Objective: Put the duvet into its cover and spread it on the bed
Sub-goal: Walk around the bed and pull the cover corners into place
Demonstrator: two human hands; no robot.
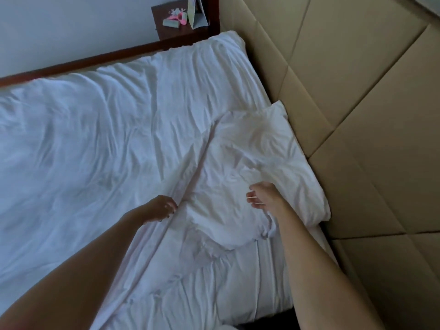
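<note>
Duvet point(95, 144) in its white cover lies spread over most of the bed, rumpled all over, soft creases running in every direction and a long fold cutting diagonally from the middle down toward the near edge. From the head camera, its far edge runs along the dark wooden frame point(100, 58) and its top corner bulges up beside the padded tan headboard point(345, 79). A white pillow point(266, 160) sits against that headboard, overlapping the cover, itself wrinkled. Left hand point(159, 208) is down on the fabric right at the diagonal fold, fingers curled in and pinching the cloth. Right hand point(263, 196) hovers just over the pillow's near part, fingers loosely spread, holding nothing. Up in the far corner, a dark bedside table point(183, 32) carries small pink and pale items.
</note>
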